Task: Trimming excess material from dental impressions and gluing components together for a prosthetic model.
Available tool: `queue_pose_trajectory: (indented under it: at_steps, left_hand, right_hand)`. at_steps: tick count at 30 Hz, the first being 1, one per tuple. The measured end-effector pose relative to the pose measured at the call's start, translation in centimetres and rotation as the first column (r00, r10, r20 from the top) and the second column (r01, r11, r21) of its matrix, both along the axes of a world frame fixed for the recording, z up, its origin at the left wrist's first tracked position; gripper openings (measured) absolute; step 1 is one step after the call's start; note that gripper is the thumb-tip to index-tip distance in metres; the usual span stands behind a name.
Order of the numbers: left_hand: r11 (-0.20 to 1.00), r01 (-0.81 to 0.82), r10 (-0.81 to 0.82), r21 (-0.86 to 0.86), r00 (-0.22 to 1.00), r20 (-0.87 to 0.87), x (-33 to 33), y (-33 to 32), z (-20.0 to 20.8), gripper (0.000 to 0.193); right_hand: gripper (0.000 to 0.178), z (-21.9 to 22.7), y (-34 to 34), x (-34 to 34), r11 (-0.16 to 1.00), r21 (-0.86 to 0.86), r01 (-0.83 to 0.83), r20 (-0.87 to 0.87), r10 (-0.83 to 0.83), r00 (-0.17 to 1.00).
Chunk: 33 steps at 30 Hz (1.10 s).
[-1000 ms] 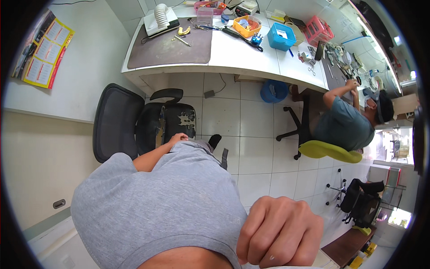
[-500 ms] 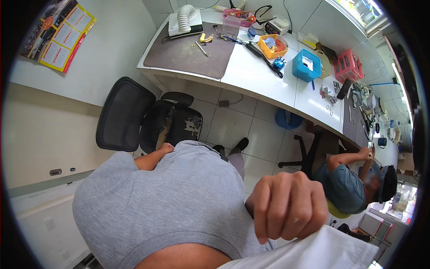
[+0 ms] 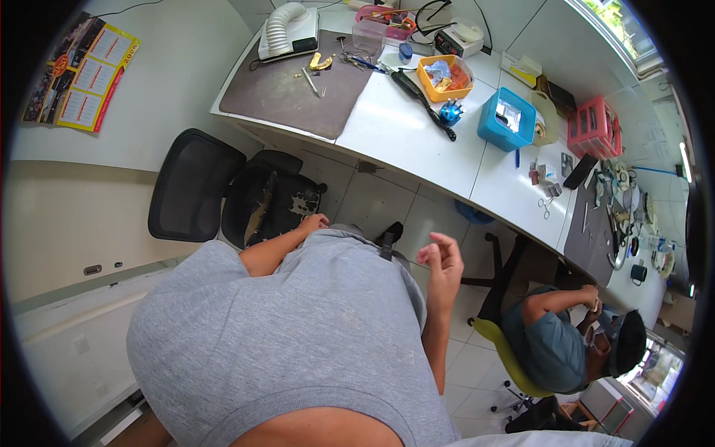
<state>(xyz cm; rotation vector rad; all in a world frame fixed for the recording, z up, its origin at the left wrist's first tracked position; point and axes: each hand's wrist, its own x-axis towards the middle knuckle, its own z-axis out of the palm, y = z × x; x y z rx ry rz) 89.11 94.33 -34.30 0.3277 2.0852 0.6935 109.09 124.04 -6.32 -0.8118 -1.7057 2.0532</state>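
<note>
My right hand (image 3: 445, 262) is raised beside the right side of my grey shirt (image 3: 290, 335). Its fingers are loosely bent and apart, and nothing is in them. At the shirt's far edge, close to my lap, my left hand (image 3: 313, 223) has its fingers reaching out slightly apart, with nothing visible in them. Nearest to this hand stands a black office chair (image 3: 249, 201) with a peeling seat. Both hands are away from the white workbench (image 3: 417, 138).
A grey mat (image 3: 287, 100) bears a pen-like tool (image 3: 310, 82), a small yellow curved piece (image 3: 322, 61) and a white hose unit (image 3: 290, 37). Further right stand an orange tray (image 3: 445, 93), a blue bin (image 3: 488, 130) and a red basket (image 3: 592, 130). A co-worker (image 3: 555, 339) sits at right.
My right hand has dropped away from close before the camera, and its fist has loosened. My left hand's fingers have spread a little as it shifted right. The view has tilted.
</note>
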Motion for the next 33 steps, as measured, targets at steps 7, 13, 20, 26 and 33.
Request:
queue_pose_trajectory:
  at_steps: [7, 13, 20, 26, 33]
  left_hand:
    - [0.958, -0.247, 0.240, -0.143, 0.969, -0.063, 0.5, 0.5, 0.0, 0.027]
    - [0.958, -0.190, 0.174, -0.214, 0.981, -0.088, -0.5, 2.2, -0.3, 0.030]
    - [0.940, -0.243, 0.192, -0.240, 0.957, -0.217, -8.3, 3.7, 1.3, 0.040]
    - [0.838, -0.114, -0.158, -0.534, 0.886, -0.437, -16.7, 0.0, -6.8, 0.057]
    - [0.685, 0.337, -0.642, -0.646, 0.699, -0.316, -21.8, -3.8, -8.5, 0.050]
  right_hand:
    - [0.033, -10.8, 4.0, 7.7, 0.797, 0.302, -0.523, 0.718, 0.170, 0.675]
    - [0.032, -14.8, 5.8, 6.1, 0.828, 0.105, -0.551, 0.729, 0.312, 0.609]
    - [0.032, -20.1, 6.2, 3.7, 0.789, 0.049, -0.612, 0.661, 0.434, 0.612]
    - [0.042, -26.7, 3.3, 3.9, 0.764, -0.204, -0.612, 0.677, 0.562, 0.475]
    - [0.065, -28.8, -0.1, 1.8, 0.590, -0.343, -0.731, 0.799, 0.592, 0.103]
